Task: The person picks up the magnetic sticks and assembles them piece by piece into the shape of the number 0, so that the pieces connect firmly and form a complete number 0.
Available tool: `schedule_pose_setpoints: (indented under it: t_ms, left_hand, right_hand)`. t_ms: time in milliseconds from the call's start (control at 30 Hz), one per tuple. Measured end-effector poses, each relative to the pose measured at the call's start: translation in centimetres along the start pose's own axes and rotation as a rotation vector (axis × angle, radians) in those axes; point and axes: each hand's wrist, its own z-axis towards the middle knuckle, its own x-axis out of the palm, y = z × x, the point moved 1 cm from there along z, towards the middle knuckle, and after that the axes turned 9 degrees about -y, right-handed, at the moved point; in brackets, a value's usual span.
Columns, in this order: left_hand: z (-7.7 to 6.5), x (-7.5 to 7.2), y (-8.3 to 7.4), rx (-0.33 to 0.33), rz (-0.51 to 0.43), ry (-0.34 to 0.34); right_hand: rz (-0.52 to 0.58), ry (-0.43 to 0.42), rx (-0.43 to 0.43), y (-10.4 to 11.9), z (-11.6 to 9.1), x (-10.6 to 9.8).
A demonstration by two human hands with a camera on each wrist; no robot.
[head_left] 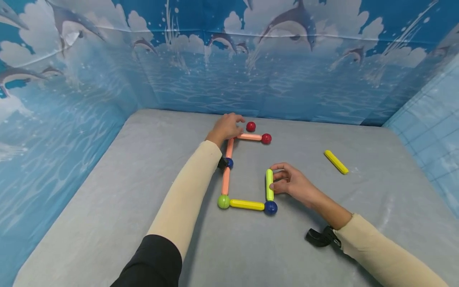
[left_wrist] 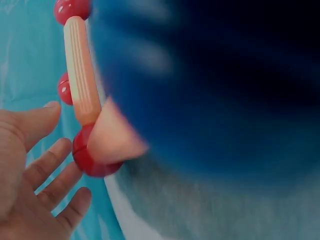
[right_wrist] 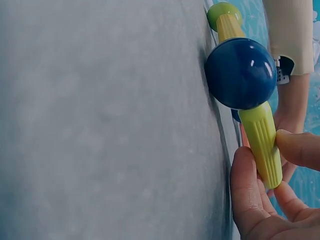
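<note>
My right hand [head_left: 295,185] pinches a yellow-green magnetic rod [right_wrist: 261,145] between thumb and fingers. One end of that rod touches a dark blue ball [head_left: 270,208]. From this ball a yellow rod [head_left: 247,204] runs left to a green ball [head_left: 224,201]. Orange rods [head_left: 225,181] lead away from there past another blue ball [head_left: 230,163]. Over the far left corner is my left hand [head_left: 226,127], its fingers loosely spread beside a red corner ball [left_wrist: 90,159] in the left wrist view. A further orange rod [head_left: 250,136] reaches right to a red ball [head_left: 266,138].
A loose red ball [head_left: 251,126] lies behind the far orange rod. Off to the right, a single yellow rod [head_left: 336,162] lies on the grey tabletop [head_left: 358,207]. Blue dolphin-print sheeting [head_left: 229,71] stands behind and left of the table.
</note>
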Motion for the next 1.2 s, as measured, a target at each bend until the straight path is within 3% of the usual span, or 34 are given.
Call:
schedule_pose_setpoints:
  t_ms: [233,433,633,700,867,1067,1200]
  left_hand:
    - [0.7,0.4,-0.8,0.009,-0.011,0.052]
    - [1.0,0.0,-1.7,-0.029,-0.051,0.209]
    - [1.3,-0.1,-2.3,-0.047,-0.020,0.373]
    - [1.3,0.0,-2.3,-0.068,-0.035,0.380]
    - [1.2,-0.1,-2.2,-0.093,-0.098,0.319]
    - [1.1,0.0,-2.4,-0.091,-0.119,0.365]
    - [1.1,0.0,-2.1,-0.084,-0.143,0.332]
  right_hand:
    - [0.020,0.002,0.004,-0.1,-0.2,-0.2]
    - [0.020,0.004,0.013,-0.1,-0.1,-0.2]
    - [0.022,0.005,0.022,-0.1,-0.2,-0.3]
    - [0.024,0.009,0.024,-0.1,-0.2,-0.3]
    - [0.031,0.015,0.028,0.0,-0.3,-0.4]
    - [0.029,0.014,0.017,0.0,-0.4,-0.5]
    - [0.023,0.015,0.020,0.1,-0.3,-0.5]
